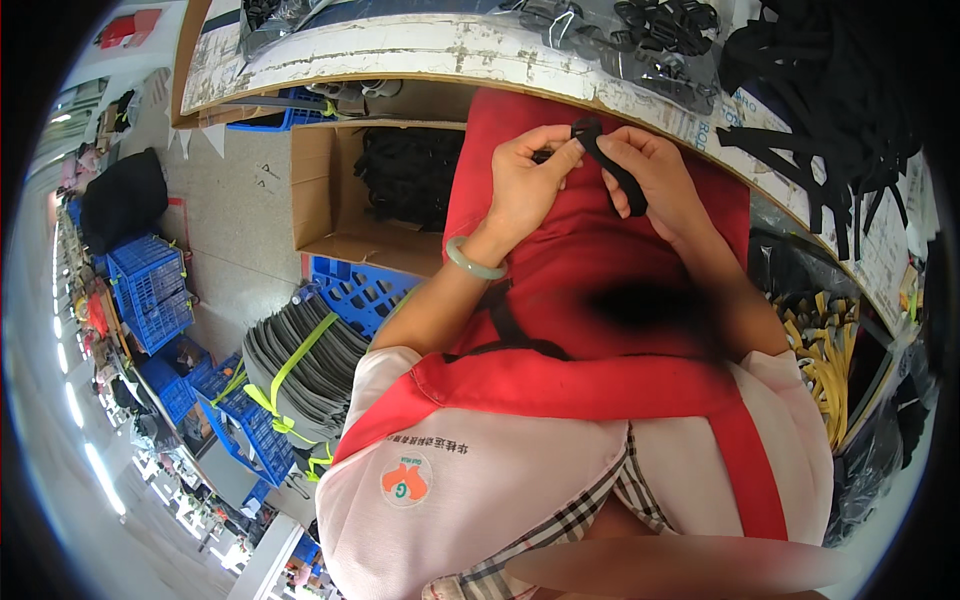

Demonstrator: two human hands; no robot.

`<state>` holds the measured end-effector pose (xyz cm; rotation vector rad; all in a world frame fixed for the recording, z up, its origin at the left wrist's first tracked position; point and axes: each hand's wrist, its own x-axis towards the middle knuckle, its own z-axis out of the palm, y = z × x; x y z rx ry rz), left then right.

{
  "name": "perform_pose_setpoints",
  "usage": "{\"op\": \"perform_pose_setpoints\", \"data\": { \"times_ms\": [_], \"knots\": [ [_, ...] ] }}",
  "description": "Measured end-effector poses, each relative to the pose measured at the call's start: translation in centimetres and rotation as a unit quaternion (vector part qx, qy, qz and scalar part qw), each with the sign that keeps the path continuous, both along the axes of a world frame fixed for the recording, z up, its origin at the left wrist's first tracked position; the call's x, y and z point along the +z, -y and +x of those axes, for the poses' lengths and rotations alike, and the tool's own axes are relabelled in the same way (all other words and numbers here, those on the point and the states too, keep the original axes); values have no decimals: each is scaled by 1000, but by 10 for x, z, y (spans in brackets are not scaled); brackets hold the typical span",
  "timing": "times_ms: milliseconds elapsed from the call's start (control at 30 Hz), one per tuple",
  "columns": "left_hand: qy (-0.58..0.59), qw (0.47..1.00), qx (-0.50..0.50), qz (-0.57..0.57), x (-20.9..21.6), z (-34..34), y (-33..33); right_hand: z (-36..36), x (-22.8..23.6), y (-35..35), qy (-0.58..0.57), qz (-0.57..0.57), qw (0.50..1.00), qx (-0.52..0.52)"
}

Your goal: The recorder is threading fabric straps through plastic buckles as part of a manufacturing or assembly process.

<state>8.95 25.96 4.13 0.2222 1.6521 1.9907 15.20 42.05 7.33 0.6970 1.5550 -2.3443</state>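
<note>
A short black webbing strap (626,186) is held between my two hands, over the red apron (590,260) on my lap. My left hand (524,186) pinches its upper end between thumb and fingers. There a small dark piece shows by the fingers, too covered to name for sure. On the other side, my right hand (662,182) grips the strap with the thumb pressed on it, and the loose end curves down beside the palm. Both hands are close together, just below the worktable's near edge.
The worn white worktable (420,58) carries a clear bag of black plastic buckles (660,40) and a heap of black straps (800,110). At left stand a cardboard box (325,190) of black pieces, a blue crate (345,285) and tied grey sheets (300,365). Yellow straps (825,360) hang at right.
</note>
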Motion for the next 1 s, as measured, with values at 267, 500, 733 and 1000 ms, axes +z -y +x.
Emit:
{"op": "perform_pose_setpoints", "data": {
  "times_ms": [267,500,733,1000],
  "knots": [
    [-134,991,23,-17,-8,7,-7,6,-6,7,-45,-116,989,-84],
    [-385,918,-6,-97,-14,0,0,5,-8,15,-89,-51,990,-97],
    [260,960,-55,83,-4,-5,12,9,-22,4,-86,138,986,-22],
    [87,994,36,56,11,1,2,20,14,12,-169,216,961,-45]
  ]
}}
